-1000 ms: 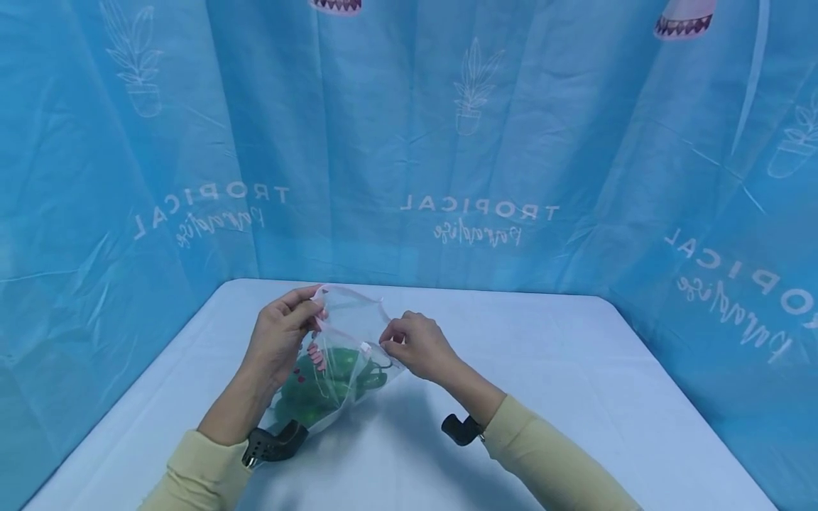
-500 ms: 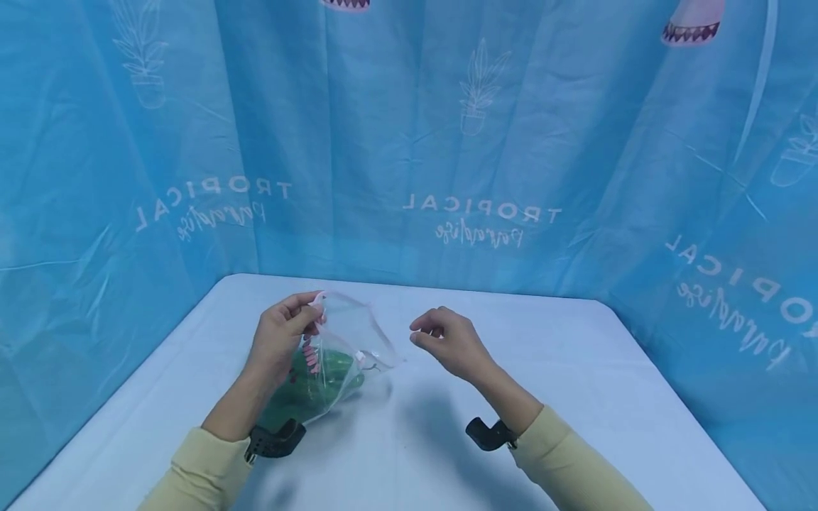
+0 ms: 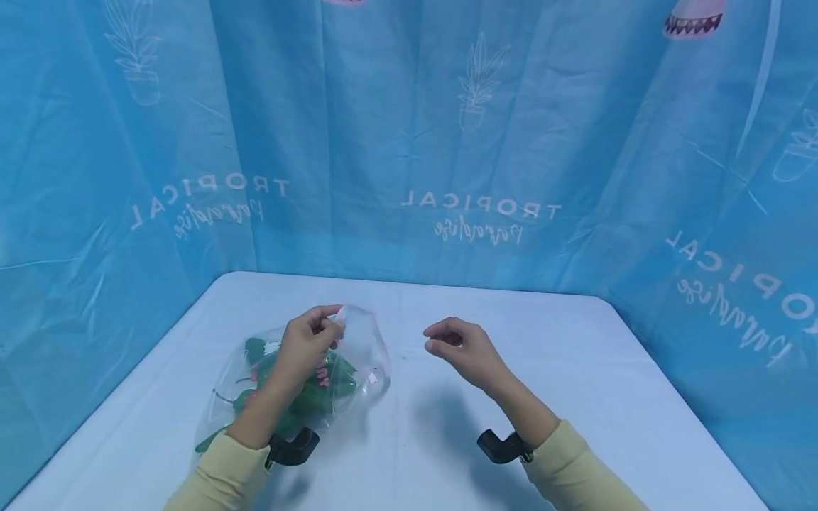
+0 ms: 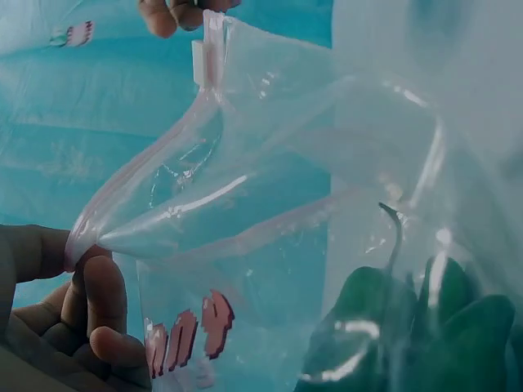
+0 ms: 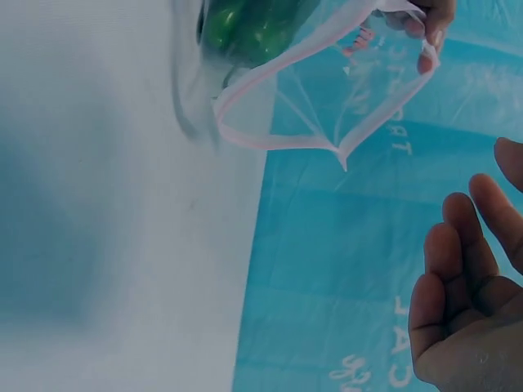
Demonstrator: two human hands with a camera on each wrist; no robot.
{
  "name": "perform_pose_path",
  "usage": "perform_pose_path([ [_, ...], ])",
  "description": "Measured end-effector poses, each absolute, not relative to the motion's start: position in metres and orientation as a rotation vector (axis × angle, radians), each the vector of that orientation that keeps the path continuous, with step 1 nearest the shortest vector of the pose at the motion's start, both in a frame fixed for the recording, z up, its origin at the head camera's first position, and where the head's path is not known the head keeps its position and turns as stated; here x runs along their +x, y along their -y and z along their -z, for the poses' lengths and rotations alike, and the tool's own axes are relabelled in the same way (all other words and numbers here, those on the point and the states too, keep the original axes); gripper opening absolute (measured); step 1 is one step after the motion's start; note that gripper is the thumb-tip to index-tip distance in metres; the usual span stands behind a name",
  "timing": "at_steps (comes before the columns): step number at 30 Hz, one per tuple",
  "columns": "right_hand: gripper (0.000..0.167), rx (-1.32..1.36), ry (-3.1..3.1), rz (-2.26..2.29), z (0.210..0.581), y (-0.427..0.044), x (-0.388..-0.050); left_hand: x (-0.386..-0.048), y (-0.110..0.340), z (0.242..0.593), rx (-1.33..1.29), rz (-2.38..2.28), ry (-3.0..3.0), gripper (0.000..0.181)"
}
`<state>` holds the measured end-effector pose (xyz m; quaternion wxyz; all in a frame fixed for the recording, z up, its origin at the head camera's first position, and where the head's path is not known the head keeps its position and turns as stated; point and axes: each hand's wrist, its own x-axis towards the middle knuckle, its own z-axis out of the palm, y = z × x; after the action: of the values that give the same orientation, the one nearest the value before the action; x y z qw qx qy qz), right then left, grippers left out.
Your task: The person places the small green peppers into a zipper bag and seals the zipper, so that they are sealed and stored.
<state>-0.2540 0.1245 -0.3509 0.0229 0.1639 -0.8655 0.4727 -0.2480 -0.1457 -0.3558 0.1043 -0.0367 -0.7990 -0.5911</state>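
A clear slider zip bag (image 3: 367, 337) with a pink rim lies on the left part of the table, several green peppers (image 3: 316, 397) inside it. My left hand (image 3: 300, 355) pinches the rim near one end and holds the mouth up. In the left wrist view, the white slider (image 4: 202, 64) sits on the zip, and pink print shows on the film. The bag's mouth gapes in the right wrist view, where pepper skins (image 5: 249, 28) shine through. Right of the bag, apart from it, my right hand (image 3: 473, 358) hovers with loosely bent fingers and holds nothing.
A white-covered table (image 3: 543, 397) lies beneath both hands. Blue printed curtains (image 3: 479, 163) hang around its back and sides. Each wrist wears a black camera mount, such as the left one (image 3: 294, 447).
My right hand has let go of the bag's rim and moved right. My left hand has shifted a little right with the rim, and more of the peppers shows left of my forearm.
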Motion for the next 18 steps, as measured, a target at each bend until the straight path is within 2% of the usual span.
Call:
perform_pose_path([
  [12,0.016,0.456,2.699,-1.536,0.366,-0.134,-0.25,-0.247,0.128,0.37,-0.166,1.521,2.555,0.041],
  [18,0.017,0.422,2.72,-1.574,0.374,-0.137,-0.246,-0.229,0.129,0.372,-0.24,1.416,2.571,0.041],
])
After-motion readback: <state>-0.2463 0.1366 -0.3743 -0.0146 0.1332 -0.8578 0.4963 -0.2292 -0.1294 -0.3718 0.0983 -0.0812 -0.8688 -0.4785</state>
